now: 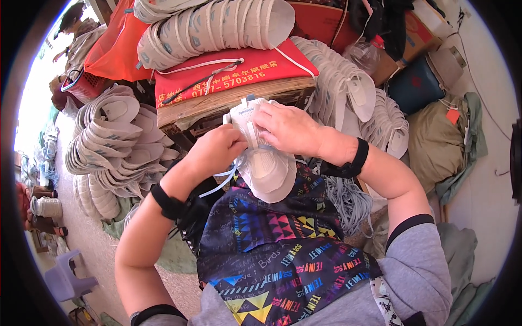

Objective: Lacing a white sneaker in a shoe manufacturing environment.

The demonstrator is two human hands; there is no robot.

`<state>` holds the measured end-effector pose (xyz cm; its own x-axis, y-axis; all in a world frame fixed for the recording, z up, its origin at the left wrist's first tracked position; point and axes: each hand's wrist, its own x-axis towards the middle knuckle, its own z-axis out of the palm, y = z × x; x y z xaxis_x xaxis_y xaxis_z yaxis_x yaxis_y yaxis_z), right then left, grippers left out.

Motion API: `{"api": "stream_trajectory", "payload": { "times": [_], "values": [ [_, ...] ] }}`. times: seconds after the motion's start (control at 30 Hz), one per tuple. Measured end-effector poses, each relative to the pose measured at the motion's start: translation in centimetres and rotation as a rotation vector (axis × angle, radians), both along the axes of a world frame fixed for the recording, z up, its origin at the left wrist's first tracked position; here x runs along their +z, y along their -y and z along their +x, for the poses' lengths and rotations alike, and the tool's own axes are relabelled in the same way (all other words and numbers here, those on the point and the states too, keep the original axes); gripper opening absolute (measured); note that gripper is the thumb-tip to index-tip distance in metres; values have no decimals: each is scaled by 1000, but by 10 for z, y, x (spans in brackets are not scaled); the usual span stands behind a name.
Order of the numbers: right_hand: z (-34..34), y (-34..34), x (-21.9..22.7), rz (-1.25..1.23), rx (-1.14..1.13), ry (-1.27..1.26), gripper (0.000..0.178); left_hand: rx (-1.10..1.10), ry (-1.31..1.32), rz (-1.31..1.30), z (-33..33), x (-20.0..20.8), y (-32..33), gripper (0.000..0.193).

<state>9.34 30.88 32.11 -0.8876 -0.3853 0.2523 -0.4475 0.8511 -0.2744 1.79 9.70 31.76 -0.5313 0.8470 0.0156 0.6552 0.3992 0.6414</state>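
Observation:
A white shoe upper (267,182) without a sole lies over my lap, toe toward me, its tongue end against the wooden bench edge. My right hand (293,129) grips its right side near the tongue, fingers bent over the top. At the left edge of the upper my left hand (218,148) is closed in a pinch, apparently on the pale blue shoelace (216,189). Loose lace trails below that hand and crosses the upper's front. What lies right between the left fingertips is hidden.
A red bag (228,76) covers the wooden bench (179,117), with nested uppers (217,32) on top. More uppers are stacked left (106,141) and right (340,81). Grey laces (348,204) hang at my right. A purple stool (70,277) and another person (81,41) are at left.

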Motion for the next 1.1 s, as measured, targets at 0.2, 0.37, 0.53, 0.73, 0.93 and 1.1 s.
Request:
{"api": "stream_trajectory", "payload": {
  "times": [0.2,0.37,0.53,0.73,0.93,1.1],
  "values": [
    [-3,3,8,155,44,61,19,0,61,-291,-16,0,-18,22],
    [-6,-2,19,166,86,122,20,122,151,-269,-21,-8,-19,23],
    [-17,-16,31,197,183,455,26,439,288,310,-12,-9,-24,17],
    [-10,-24,30,141,219,442,33,360,348,438,33,-24,-25,20],
    [-1,-28,16,131,213,263,38,270,514,409,47,-15,-34,53],
    [1,-32,8,26,199,239,38,240,443,370,45,-25,-32,56]
  ]
}}
